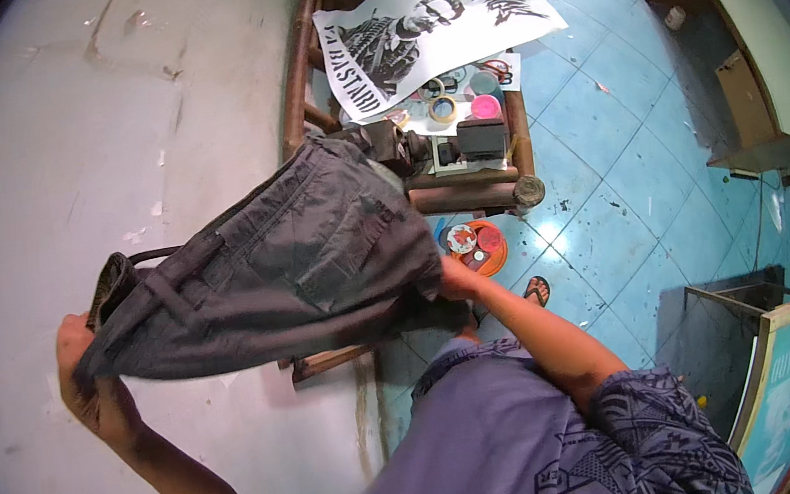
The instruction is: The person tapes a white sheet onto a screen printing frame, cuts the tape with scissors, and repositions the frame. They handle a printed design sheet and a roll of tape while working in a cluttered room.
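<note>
A pair of dark grey shorts or trousers (268,275), with belt loops and a back pocket showing, is stretched out sideways in front of me. My left hand (90,376) grips the waistband end at the far left, its fingers closed around the cloth. At the other end my right hand (458,280) is closed on the garment's edge, its fingertips partly hidden behind the fabric. The cloth hangs in the air between both hands, in front of the white wall and the near end of a bamboo bench.
The bamboo bench (526,190) bears a printed black-and-white poster (425,25), tape rolls (441,109), a pink pot (486,108) and a dark box (482,138). Beneath it an orange basin (496,260) holds several pots. A framed screen (789,394) leans at right; a cabinet (750,45) stands behind.
</note>
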Available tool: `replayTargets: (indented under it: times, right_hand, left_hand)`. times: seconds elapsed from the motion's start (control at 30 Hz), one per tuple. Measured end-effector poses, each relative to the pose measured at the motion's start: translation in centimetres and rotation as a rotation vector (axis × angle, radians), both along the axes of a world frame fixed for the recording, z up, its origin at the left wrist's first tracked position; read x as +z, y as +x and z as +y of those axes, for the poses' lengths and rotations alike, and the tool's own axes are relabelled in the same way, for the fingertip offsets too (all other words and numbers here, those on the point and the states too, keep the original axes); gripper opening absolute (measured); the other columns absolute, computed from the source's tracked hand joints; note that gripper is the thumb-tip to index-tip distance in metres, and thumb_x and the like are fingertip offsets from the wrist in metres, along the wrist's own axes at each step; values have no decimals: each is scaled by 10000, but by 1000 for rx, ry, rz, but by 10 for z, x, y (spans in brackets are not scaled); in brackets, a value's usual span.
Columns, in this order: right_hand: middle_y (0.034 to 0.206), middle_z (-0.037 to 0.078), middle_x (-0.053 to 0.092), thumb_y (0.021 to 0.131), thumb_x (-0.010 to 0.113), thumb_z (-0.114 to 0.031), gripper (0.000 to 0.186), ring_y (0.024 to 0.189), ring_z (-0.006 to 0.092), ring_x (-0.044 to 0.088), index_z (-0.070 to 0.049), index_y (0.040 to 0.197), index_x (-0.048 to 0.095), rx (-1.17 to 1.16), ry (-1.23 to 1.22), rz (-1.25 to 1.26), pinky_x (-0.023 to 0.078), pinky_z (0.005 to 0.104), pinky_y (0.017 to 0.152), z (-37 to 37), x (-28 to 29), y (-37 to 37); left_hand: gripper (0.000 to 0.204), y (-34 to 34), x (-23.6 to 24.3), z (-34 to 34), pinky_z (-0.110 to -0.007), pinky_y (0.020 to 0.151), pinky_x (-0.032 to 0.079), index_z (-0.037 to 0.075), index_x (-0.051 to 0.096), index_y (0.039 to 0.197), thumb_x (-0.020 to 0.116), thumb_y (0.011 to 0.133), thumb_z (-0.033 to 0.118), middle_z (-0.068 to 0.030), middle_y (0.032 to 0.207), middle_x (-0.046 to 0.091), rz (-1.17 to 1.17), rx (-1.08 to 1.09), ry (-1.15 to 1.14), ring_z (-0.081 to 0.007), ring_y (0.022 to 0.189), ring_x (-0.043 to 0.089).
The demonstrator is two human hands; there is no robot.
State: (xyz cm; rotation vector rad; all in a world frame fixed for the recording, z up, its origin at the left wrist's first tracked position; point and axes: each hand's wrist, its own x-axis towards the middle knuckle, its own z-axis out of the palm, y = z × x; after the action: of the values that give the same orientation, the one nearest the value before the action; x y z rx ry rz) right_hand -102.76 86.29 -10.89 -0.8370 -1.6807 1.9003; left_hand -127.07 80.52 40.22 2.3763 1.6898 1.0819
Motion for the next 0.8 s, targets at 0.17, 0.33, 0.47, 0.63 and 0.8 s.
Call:
replayTargets:
  times: [0.17,0.33,0.47,0.63,0.8]
  right_hand:
    - [1284,205,550,828,643,-164,531,1255,366,474,-45,1321,486,17,213,-482,388,381,1015,26,23,55]
    - [1377,287,412,760,758,-231,790,1286,414,407,9,1396,354,-705,460,-627,347,442,1065,55,44,67]
    - [1382,235,425,759,741,-193,759,1299,358,416,-8,1396,371,-677,517,-253,340,409,1069,38,110,52]
    - [1371,189,480,757,750,-181,714,1245,263,483,-16,1368,421,-379,559,-59,376,366,1025,-16,172,-8]
    - [1051,175,679,815,723,-141,438,950,162,631,-24,1211,578,-304,195,-157,478,307,855,40,174,-41]
  left_hand:
    - [150,-10,-42,-26,-243,787,393,-27,571,970,552,943,120,-33,844,526,-161,399,-179,-134,826,490]
    - [163,-22,-62,54,-287,751,492,-24,602,947,506,952,108,-79,895,629,-884,378,-362,-145,804,589]
    - [157,-30,-49,76,-297,651,555,-18,599,885,499,943,89,-78,763,620,-1347,328,-369,-170,694,636]
    - [162,-43,-23,89,-233,673,575,0,532,816,458,955,37,-72,719,587,-1560,-65,-427,-129,672,617]
    - [115,-24,14,90,-213,685,578,-16,530,850,503,950,34,-82,770,597,-1585,-161,-189,-123,685,611]
